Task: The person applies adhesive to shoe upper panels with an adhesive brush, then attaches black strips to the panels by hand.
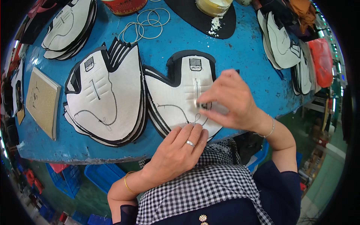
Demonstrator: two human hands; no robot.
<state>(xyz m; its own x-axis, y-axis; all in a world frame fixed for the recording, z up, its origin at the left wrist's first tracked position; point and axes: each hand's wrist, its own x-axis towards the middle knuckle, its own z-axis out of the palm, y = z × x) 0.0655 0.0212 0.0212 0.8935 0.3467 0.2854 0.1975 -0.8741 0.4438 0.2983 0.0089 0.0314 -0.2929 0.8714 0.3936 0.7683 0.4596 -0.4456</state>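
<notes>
In front of me a white shoe upper (172, 98) with black edging lies on top of a small stack. It has curved stitching, a dark mesh patch at its far end and a narrow pale strip along its middle. My left hand (180, 144) lies on its near edge, fingers stretched out, beside a loop of loose thread. Over its right side is my right hand (230, 103), thumb and fingers curled toward each other near the strip. Blur hides what those fingers hold, if anything. A second stack of shoe uppers (95, 105) stands close on the left.
The blue table (157, 48) also carries a yellowish notebook (43, 101), rubber bands (144, 26), a red tub (125, 5) and a pot (213, 5) with white matter. More uppers (67, 28) lie far left and right. Blue crates (103, 176) stand below the near edge.
</notes>
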